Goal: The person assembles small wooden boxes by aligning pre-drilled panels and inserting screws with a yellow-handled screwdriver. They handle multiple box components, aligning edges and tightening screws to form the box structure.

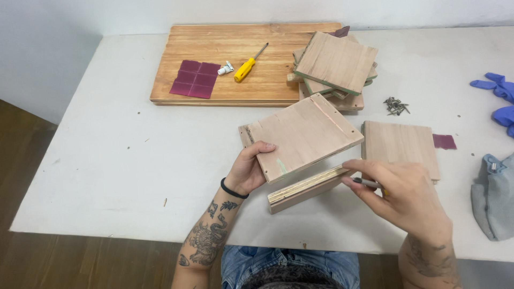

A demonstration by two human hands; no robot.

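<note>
A Small Woodworking Spot

This looks like a little workshop for making things from wood. A plain white table (107, 160) stands by a white wall, on a brown wood floor. A big board (235, 80) lies on the table. On the board are a yellow screwdriver (247, 67), red sandpaper (195, 79) and a small tube (226, 68). Beside it sits a stack of wood pieces (334, 67), and another panel (399, 147) lies flat. A little heap of screws (396, 106) is near. Blue gloves (500, 99) and a grey cloth (495, 195) lie at the edge.
</note>
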